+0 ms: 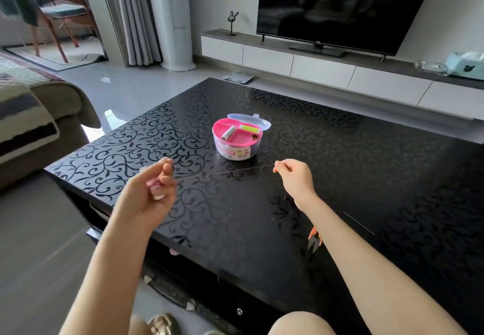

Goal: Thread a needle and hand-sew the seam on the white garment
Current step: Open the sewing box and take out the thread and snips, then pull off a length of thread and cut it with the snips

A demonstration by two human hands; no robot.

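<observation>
While the thread (256,168) runs taut left-to-right between the hands, left hand (152,190) grips a pink spool (154,185), right hand (294,174) pinches its free end, snips (314,240) nearest the right forearm.

Sewing box (237,142) on table (366,164), thread (251,170) stretched just before it, snips (314,239) nearer the front edge, television (340,7) behind table
</observation>
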